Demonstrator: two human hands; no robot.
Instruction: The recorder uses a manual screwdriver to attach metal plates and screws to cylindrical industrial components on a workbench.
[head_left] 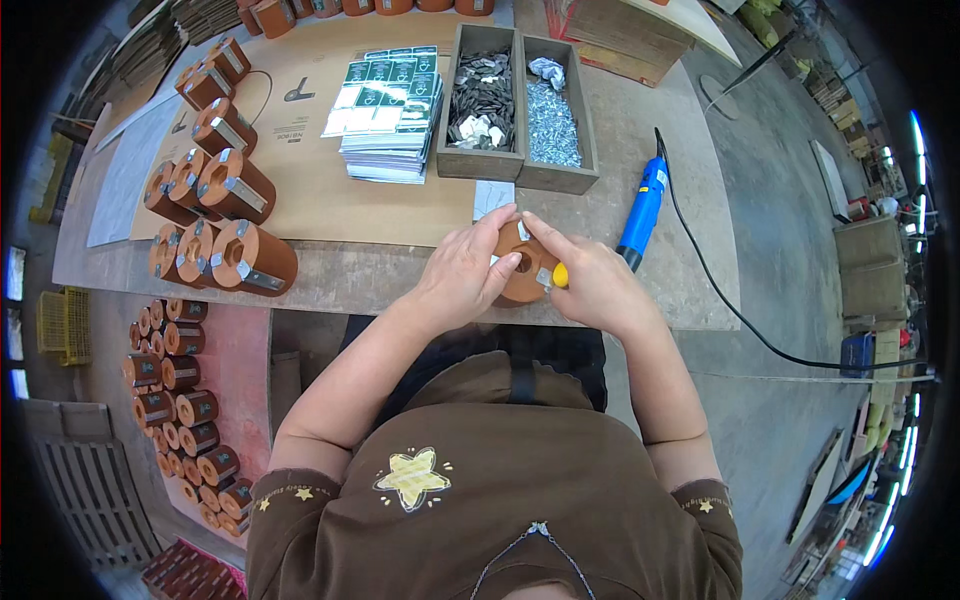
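Observation:
At the table's near edge, an orange-brown cylinder (pixel 520 284) with a round centre hole stands between my hands. Small pale tabs sit on its top face. My left hand (pixel 462 268) is closed around its left side, the thumb lying by the hole. My right hand (pixel 598 282) holds a tool with a yellow end (pixel 560 275), mostly hidden in the palm. The right index finger reaches onto a pale tab at the cylinder's far rim. Just right of that hand lies a blue power tool (pixel 643 208) with a black cord.
Beyond my hands stand two grey open boxes, one with dark pieces (pixel 481 100), one with small silvery hardware (pixel 553 125). A stack of green-and-white printed sheets (pixel 390 115) is beside them. Several similar cylinders (pixel 252 258) line the table's left; more (pixel 190 410) stand on a lower pink surface.

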